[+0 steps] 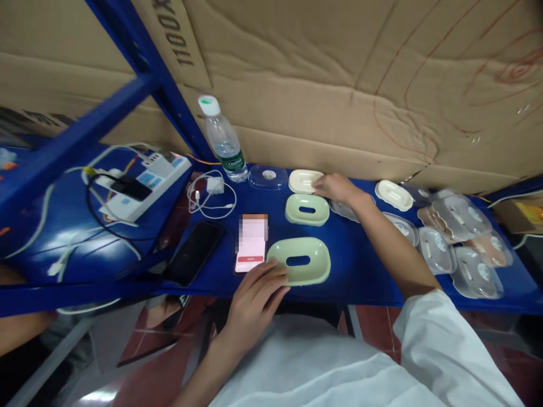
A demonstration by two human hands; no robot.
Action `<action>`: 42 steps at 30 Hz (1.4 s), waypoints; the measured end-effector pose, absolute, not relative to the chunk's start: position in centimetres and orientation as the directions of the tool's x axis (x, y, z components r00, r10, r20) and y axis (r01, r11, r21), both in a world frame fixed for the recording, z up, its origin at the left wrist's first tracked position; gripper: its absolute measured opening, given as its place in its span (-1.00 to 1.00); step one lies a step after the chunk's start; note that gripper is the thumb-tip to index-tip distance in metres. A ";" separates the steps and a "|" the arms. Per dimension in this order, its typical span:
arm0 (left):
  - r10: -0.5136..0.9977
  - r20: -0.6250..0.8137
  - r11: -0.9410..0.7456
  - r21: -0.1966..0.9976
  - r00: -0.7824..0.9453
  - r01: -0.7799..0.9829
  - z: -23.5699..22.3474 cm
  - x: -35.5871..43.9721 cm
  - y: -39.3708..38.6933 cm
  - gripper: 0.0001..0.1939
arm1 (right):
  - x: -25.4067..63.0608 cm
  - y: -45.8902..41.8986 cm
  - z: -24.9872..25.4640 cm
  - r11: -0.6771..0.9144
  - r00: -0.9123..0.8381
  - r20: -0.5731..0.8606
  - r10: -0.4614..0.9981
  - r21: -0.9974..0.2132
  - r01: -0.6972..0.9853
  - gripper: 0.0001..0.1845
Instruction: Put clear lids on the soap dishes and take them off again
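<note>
Resting near the front edge of the blue counter (358,265), a larger green dish (305,275) with a slot in its base is touched at its left rim by the fingers of the left hand (254,288). These are slightly parted and bent over the rim; whether the dish is actually gripped cannot be told. Just left of the dish, a phone (251,243) with a lit, partly blurred screen is laid flat, and a dark phone (194,253) is set at a slant farther left. On the right, clear plastic cases (462,217) are piled, some overlapping others. Behind the larger dish, a smaller green dish (307,220), also slotted, is placed. Beyond that, a cream dish (302,182) is touched at its right end by the right hand (337,187), whose fingers are curled close together; how firmly it is held, if at all, cannot be made out. A clear cover (268,178) is set between the cream dish and a bottle (227,147). The back is lined with cardboard (297,102).
</note>
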State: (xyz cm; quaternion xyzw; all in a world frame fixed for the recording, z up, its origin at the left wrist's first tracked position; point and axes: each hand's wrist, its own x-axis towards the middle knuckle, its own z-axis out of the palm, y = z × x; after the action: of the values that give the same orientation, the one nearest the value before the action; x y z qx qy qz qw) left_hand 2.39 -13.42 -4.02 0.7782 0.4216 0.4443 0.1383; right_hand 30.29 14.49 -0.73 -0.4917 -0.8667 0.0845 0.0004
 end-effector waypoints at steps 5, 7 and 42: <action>0.773 0.599 -0.597 0.575 0.210 0.559 -3.6 2.4 -13.3 -0.77 | 29.6 13.3 1.2 0.548 -0.550 -0.030 0.835 -0.052 0.835 -0.77; 0.767 0.617 -0.589 0.573 0.173 0.569 -3.2 2.3 -13.5 -0.75 | 30.2 11.0 2.2 0.557 -0.555 0.049 0.830 -0.052 0.829 -0.69; 0.692 0.464 -0.717 0.355 0.552 0.600 -4.7 4.9 -8.0 -0.78 | 33.0 -12.5 -7.6 0.532 -0.408 0.382 0.830 -0.316 0.786 -0.47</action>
State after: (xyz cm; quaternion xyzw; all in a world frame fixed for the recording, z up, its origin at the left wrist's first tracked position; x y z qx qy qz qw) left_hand 4.86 -8.02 -4.68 0.8776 0.3683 0.2970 0.0776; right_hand 33.00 -12.47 -7.60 -0.4821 -0.8378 0.0431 0.2525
